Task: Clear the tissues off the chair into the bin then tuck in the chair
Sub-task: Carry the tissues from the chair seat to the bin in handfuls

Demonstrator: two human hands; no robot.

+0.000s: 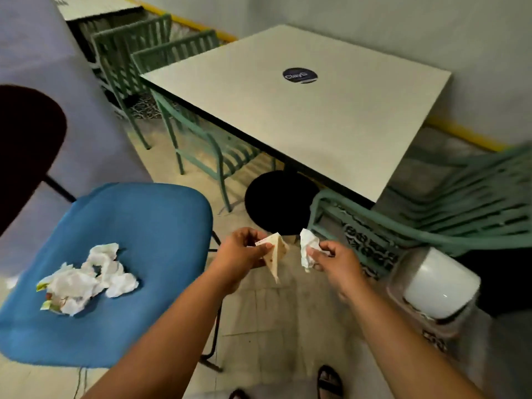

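small cafe corner, blue chair (138,240) holds a tissue pile (86,280). left hand (241,254) pinches a stained tissue (275,251), right hand (336,260) a crumpled tissue (308,249); bin (437,286) waiting, chair untucked.

Crumpled white paper tissues (86,279) lie on the smooth matt blue plastic chair seat (138,226); table top (331,116) smooth cream laminate; green chairs (201,145) painted metal; bin lid (440,283) glossy white plastic
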